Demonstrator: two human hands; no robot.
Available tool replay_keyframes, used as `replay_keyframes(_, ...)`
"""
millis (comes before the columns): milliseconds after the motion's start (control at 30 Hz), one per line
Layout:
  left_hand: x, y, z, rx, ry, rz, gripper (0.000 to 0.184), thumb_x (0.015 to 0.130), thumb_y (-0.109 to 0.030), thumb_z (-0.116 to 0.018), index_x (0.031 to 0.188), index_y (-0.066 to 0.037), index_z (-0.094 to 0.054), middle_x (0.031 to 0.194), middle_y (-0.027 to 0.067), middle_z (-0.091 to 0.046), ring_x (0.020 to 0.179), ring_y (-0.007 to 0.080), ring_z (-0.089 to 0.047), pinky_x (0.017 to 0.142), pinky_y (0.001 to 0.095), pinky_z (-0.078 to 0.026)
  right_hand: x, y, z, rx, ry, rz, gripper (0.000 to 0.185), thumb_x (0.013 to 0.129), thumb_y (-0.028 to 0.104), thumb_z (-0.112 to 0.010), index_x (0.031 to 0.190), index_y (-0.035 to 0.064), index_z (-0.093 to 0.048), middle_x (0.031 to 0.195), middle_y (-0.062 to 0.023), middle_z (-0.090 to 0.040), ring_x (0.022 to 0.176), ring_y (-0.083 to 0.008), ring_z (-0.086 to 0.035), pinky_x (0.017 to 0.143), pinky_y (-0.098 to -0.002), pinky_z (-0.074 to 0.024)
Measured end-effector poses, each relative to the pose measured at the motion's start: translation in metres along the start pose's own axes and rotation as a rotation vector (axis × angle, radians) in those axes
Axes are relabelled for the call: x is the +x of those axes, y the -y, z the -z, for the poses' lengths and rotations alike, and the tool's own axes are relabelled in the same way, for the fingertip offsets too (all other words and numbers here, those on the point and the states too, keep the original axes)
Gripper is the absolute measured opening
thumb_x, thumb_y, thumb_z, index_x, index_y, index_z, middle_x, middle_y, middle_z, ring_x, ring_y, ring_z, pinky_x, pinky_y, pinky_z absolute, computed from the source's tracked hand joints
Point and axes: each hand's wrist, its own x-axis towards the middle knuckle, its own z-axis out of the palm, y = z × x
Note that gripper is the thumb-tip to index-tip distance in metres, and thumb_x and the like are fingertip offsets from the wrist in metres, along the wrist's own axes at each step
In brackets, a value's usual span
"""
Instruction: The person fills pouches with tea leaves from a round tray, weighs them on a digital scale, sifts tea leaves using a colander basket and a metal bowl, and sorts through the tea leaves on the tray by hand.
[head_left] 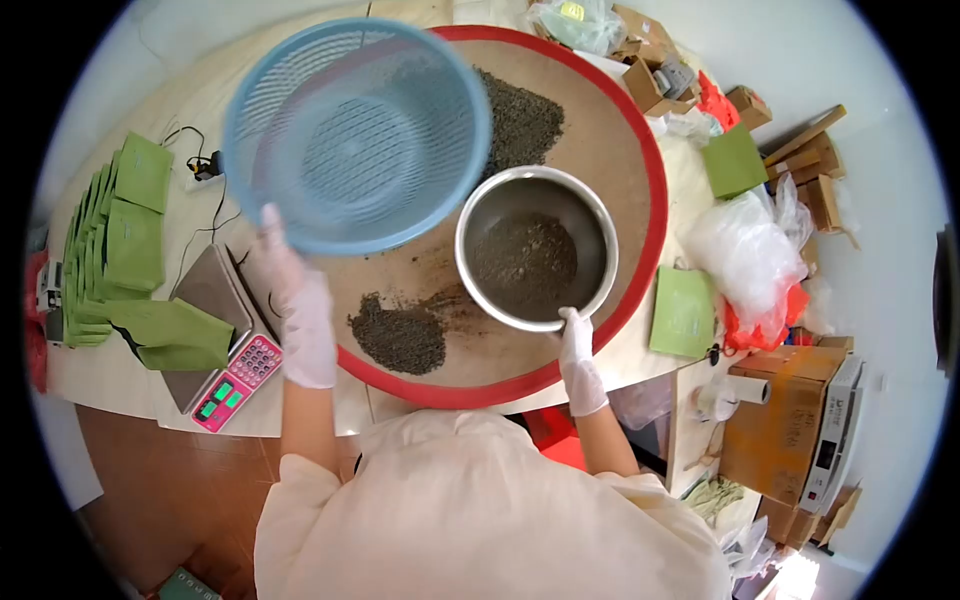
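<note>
My left hand [300, 320], in a white glove and a little blurred, grips the near rim of a blue plastic colander basket [365, 225]. The basket has a slotted bottom and looks bare inside. In its own white glove, my right hand [580, 365] holds the near rim of a round steel bowl [608, 255]. Dark, grainy loose material [525, 255] lies in the bowl. Behind the bowl a larger pile of the same-looking material [525, 120] is partly hidden by basket and bowl. A smaller pile [398, 335] sits between my hands.
A round brown mat [610, 120] with a red border lies under the piles. At left are a pink-keyed digital scale [235, 385] with a green pouch [180, 335] on it, and several stacked green pouches [135, 240]. Plastic bags [750, 245] and cardboard boxes [780, 430] crowd the right.
</note>
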Motion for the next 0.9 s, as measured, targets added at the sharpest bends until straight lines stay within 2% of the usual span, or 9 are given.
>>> replay_keyframes(200,-0.048,0.079,-0.051,-0.094,0.251,0.422,0.040,0.087,-0.032,-0.062,0.113,-0.004,-0.050,0.114,0.0089,-0.056,0.106,0.0202,-0.052,0.098,0.0369,-0.039,0.012,-0.013,-0.035,0.064,0.073,0.013,0.039,0.080,0.009,-0.055,0.117,-0.0008,-0.047,0.103,-0.0106,-0.056,0.086,-0.0192,-0.058,0.073,-0.0325,-0.0536)
replay_keyframes(367,-0.076,0.113,-0.052,0.104,0.368,0.565,0.040,0.092,-0.038,-0.055,0.110,-0.002,-0.050,0.104,0.0058,-0.056,0.096,0.0163,-0.051,0.088,0.0321,-0.041,0.009,-0.053,-0.030,0.018,0.237,0.003,0.055,0.094,0.037,-0.047,0.137,0.0055,-0.033,0.126,-0.0071,-0.048,0.108,-0.0184,-0.053,0.089,-0.0333,-0.0486)
replay_keyframes(433,-0.060,0.125,-0.036,0.280,0.437,0.421,0.045,0.092,-0.042,-0.052,0.111,-0.001,-0.051,0.103,0.0066,-0.055,0.095,0.0167,-0.050,0.089,0.0321,-0.040,0.002,-0.074,-0.030,0.462,0.277,0.100,0.062,0.095,0.044,-0.044,0.142,0.0074,-0.027,0.136,-0.0052,-0.040,0.122,-0.0171,-0.042,0.103,-0.0333,-0.0358)
replay_keyframes(467,-0.055,0.119,-0.026,0.490,0.521,0.336,0.050,0.093,-0.045,-0.049,0.112,0.001,-0.051,0.106,0.0080,-0.055,0.098,0.0165,-0.050,0.091,0.0319,-0.039,-0.015,-0.067,-0.025,0.250,0.268,0.194,0.064,0.095,0.046,-0.042,0.144,0.0088,-0.024,0.141,-0.0028,-0.033,0.128,-0.0171,-0.033,0.108,-0.0323,-0.0253)
replay_keyframes(633,-0.004,0.109,0.066,0.899,0.517,-0.090,0.043,0.096,-0.039,-0.039,0.117,-0.004,-0.052,0.119,0.0141,-0.052,0.115,0.0273,-0.046,0.100,0.0364,-0.033,-0.063,-0.099,-0.030,-0.607,0.128,0.456,0.042,0.092,0.014,-0.047,0.130,-0.0033,-0.041,0.127,-0.0210,-0.049,0.114,-0.0309,-0.051,0.099,-0.0381,-0.0377)
replay_keyframes(700,0.015,0.112,0.105,1.089,0.503,-0.195,0.043,0.096,-0.037,-0.038,0.124,-0.006,-0.049,0.124,0.0154,-0.050,0.120,0.0280,-0.042,0.102,0.0404,-0.031,-0.066,-0.127,-0.041,-0.827,0.259,0.679,0.049,0.090,0.019,-0.050,0.132,-0.0032,-0.038,0.132,-0.0239,-0.044,0.122,-0.0371,-0.043,0.103,-0.0421,-0.0333)
replay_keyframes(767,0.025,0.150,0.168,1.914,0.621,-0.594,0.047,0.095,-0.037,-0.039,0.131,-0.007,-0.044,0.128,0.0166,-0.049,0.124,0.0323,-0.039,0.106,0.0458,-0.025,-0.071,-0.151,-0.072,-1.075,0.309,0.714,0.054,0.091,0.024,-0.048,0.136,-0.0018,-0.033,0.137,-0.0238,-0.038,0.128,-0.0399,-0.033,0.108,-0.0435,-0.0245)
replay_keyframes(833,-0.006,0.173,0.180,2.116,0.747,-0.406,0.053,0.095,-0.040,-0.034,0.138,-0.009,-0.038,0.139,0.0195,-0.039,0.132,0.0379,-0.028,0.111,0.0481,-0.011,-0.073,-0.173,-0.107,-1.091,0.263,0.742,0.057,0.090,0.027,-0.047,0.138,-0.0006,-0.031,0.140,-0.0240,-0.034,0.131,-0.0416,-0.028,0.109,-0.0471,-0.0186)
replay_keyframes(900,-0.039,0.205,0.186,1.904,0.778,-0.371,0.053,0.095,-0.037,-0.034,0.139,-0.009,-0.035,0.138,0.0219,-0.039,0.132,0.0355,-0.029,0.111,0.0444,-0.012,-0.067,-0.182,-0.135,-1.028,0.276,0.766,0.055,0.091,0.026,-0.046,0.139,0.0020,-0.031,0.141,-0.0223,-0.034,0.132,-0.0397,-0.027,0.110,-0.0467,-0.0178)
